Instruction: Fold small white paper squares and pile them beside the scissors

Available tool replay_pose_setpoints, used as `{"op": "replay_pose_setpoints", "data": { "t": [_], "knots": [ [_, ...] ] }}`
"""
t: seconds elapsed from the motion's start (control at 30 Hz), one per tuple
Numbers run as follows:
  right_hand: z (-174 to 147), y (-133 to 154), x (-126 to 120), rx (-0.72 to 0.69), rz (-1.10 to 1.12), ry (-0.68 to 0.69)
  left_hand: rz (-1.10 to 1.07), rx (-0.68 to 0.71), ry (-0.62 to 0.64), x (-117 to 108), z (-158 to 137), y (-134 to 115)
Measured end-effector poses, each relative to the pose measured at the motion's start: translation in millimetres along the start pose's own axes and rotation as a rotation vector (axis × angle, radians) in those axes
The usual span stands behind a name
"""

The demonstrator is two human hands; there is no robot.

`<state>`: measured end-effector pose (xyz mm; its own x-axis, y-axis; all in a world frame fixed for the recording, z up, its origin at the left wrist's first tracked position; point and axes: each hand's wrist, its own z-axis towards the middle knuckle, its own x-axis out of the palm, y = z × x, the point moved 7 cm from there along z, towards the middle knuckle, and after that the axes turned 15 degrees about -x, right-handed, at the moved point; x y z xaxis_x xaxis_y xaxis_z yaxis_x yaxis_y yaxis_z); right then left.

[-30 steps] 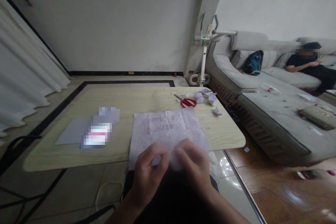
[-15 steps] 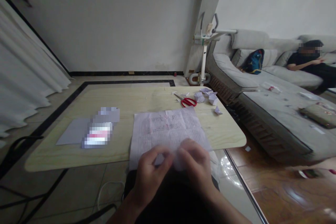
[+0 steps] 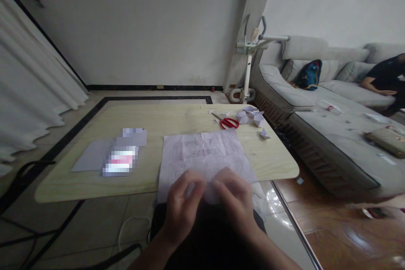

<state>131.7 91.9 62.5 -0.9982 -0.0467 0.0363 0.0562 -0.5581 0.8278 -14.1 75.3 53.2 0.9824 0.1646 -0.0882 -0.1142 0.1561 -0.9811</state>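
Observation:
Close to the table's near edge, my left hand (image 3: 185, 198) and my right hand (image 3: 236, 194) face each other, thumbs and fingers pinched together. Between them is a small pale piece of paper (image 3: 211, 193), blurred and partly covered by the fingers. Under and beyond the hands lies a large creased printed sheet (image 3: 202, 152), which hangs over the edge toward my lap. Past its far edge rest red-handled scissors (image 3: 229, 123), blades pointing up and left. Folded paper pieces (image 3: 243, 117) cluster to their right, and one small folded piece (image 3: 265, 134) sits apart, nearer me.
The pale wooden table (image 3: 177, 118) has rounded corners. On its left lie a plain sheet of paper (image 3: 88, 157) and a blurred-out phone-like object (image 3: 122, 160). A grey sofa (image 3: 335, 143) stands right, with a person (image 3: 384, 76) seated there. A black metal frame (image 3: 34, 232) is lower left.
The view has shifted slightly, so the table appears a little further right. My hands stay pinched close together, with small finger movements. The seated person leans further right.

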Motion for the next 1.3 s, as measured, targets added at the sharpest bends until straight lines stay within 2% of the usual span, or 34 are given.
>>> {"op": "replay_pose_setpoints", "data": {
  "t": [0.17,0.33,0.67,0.77,0.93,1.0,1.1,1.2,1.3],
  "knots": [
    [0,-7,-3,0.045,-0.001,-0.05,-0.019,-0.073,-0.044,3,3,6],
    [0,-10,-6,0.062,0.026,-0.06,0.06,-0.05,0.03,8,5,6],
    [-3,-10,-4,0.074,0.04,-0.04,0.069,-0.01,0.112,6,5,5],
    [0,-11,-4,0.101,0.014,0.02,0.097,0.021,0.117,4,5,5],
    [7,-11,-4,0.127,-0.119,0.204,0.159,0.02,0.121,3,7,6],
    [9,-11,-4,0.119,-0.161,0.239,0.16,-0.02,0.123,2,8,9],
    [8,-17,-5,0.152,-0.136,0.208,0.128,-0.169,0.183,6,11,22],
    [2,-31,-5,0.266,0.014,0.135,0.115,-0.299,0.257,12,11,33],
    [-3,-42,-3,0.378,0.122,0.097,0.144,-0.337,0.313,15,10,37]
  ]
}}
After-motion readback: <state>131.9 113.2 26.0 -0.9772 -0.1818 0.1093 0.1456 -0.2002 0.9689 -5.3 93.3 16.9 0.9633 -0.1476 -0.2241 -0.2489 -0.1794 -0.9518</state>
